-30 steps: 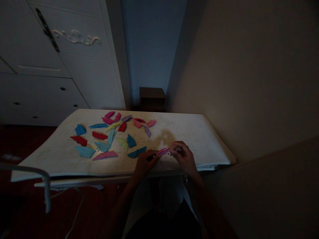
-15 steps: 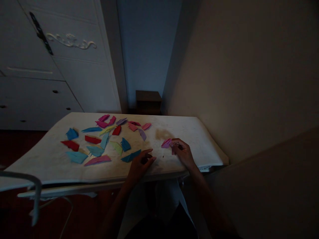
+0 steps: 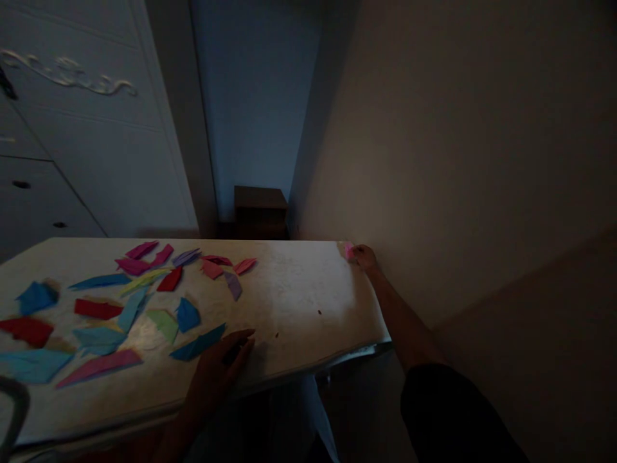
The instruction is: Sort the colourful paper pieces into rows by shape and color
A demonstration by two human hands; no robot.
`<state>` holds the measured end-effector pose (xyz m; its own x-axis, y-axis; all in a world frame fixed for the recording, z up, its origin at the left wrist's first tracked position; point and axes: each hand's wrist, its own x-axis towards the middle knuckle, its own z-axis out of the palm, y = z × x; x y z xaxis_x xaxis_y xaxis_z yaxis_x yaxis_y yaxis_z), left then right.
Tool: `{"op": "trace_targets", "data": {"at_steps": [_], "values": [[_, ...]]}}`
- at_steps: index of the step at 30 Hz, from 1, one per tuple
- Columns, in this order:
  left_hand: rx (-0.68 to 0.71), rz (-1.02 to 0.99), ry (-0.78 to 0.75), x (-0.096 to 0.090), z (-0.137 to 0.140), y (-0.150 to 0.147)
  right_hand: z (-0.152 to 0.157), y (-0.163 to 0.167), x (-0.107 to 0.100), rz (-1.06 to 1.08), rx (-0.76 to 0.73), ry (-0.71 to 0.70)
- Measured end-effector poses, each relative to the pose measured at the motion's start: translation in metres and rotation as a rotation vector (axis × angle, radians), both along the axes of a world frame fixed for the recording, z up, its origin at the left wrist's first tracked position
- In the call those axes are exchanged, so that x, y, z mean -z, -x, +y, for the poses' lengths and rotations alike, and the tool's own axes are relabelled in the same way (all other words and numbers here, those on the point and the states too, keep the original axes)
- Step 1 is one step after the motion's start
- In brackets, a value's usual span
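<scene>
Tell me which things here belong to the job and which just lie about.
In use:
right hand, holding the pink paper
left hand
probably the other folded papers
white table

Just around:
brown stand
white cabinet
dark specks

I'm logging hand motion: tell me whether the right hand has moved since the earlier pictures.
Yes: against the white tabletop, the right hand has moved away from the near edge to the far right corner, holding pink folded paper.

Dim room, seemingly in a home, white cupboard [image 3: 110, 154] with moulded scrollwork [image 3: 67, 75], drawers [image 3: 29, 209] with small dark knobs [image 3: 59, 225], low brown cabinet [image 3: 260, 198] in the far corner, plain wall [image 3: 434, 161] at right, white-topped table [image 3: 303, 280] beside it
</scene>
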<state>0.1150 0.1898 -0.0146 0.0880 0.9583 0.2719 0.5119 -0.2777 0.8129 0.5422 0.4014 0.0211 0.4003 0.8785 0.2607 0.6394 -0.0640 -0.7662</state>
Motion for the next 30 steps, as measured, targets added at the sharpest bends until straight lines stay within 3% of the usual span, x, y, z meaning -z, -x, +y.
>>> {"op": "trace_targets", "data": {"at_steps": [8,12,18,30], "values": [[-0.079,0.1,-0.074,0.007,0.005,0.001,0.027,-0.017,0.012,-0.307,0.045,0.201],[-0.108,0.182,-0.154,0.01,0.007,-0.001,0.012,0.006,0.018,-0.454,0.08,0.213],[-0.077,0.268,-0.145,0.013,0.008,-0.003,-0.02,0.049,0.034,-0.641,0.051,0.324],[-0.057,0.26,-0.243,0.002,0.005,-0.012,-0.021,0.051,0.03,-0.761,0.11,0.379]]}}
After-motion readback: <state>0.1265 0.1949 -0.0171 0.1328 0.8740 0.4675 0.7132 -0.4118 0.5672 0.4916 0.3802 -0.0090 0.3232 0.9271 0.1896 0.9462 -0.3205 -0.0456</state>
